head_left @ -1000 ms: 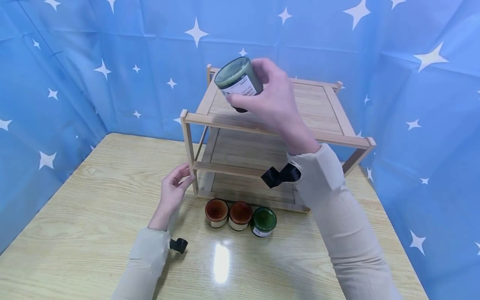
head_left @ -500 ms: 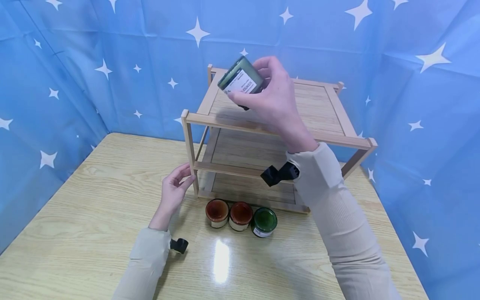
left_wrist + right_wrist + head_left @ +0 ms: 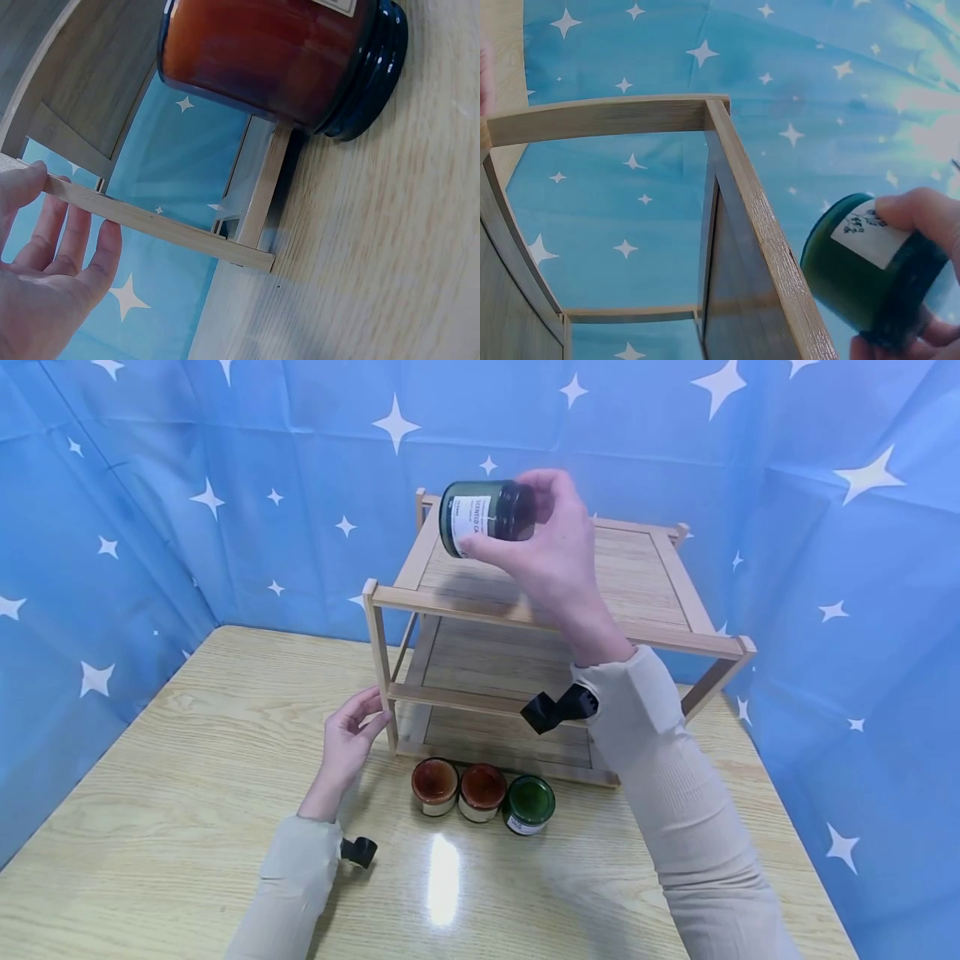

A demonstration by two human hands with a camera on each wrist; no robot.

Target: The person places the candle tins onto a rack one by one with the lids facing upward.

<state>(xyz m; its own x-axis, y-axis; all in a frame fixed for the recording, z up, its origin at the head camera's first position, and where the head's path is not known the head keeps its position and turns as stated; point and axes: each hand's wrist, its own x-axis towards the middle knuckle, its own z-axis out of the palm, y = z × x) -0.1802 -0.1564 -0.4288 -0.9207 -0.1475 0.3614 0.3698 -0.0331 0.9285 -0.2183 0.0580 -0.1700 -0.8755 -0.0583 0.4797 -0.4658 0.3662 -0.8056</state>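
My right hand (image 3: pixel 558 547) grips a green glass scented candle jar (image 3: pixel 469 518) above the top tier of a wooden shelf rack (image 3: pixel 637 568). The jar lies sideways in the air, its dark lid toward the palm and its base pointing left. In the right wrist view the thumb presses the jar's white label (image 3: pixel 870 234). My left hand (image 3: pixel 351 731) pinches the rack's front left post (image 3: pixel 150 221) between thumb and fingers. On the table before the rack stand two amber candle jars (image 3: pixel 435 782) (image 3: pixel 482 787) and a green candle jar (image 3: pixel 530 802), in a row, bases up.
The light wood table (image 3: pixel 187 793) runs under the rack and out to both sides. A blue curtain with white stars (image 3: pixel 285 485) hangs behind and at the sides. The rack has a middle tier (image 3: pixel 495 660) and a bottom tier (image 3: pixel 502 735).
My right hand has turned the green candle jar from base up and tilted to lying sideways, with its label in view. The left hand and the jars on the table stay put.
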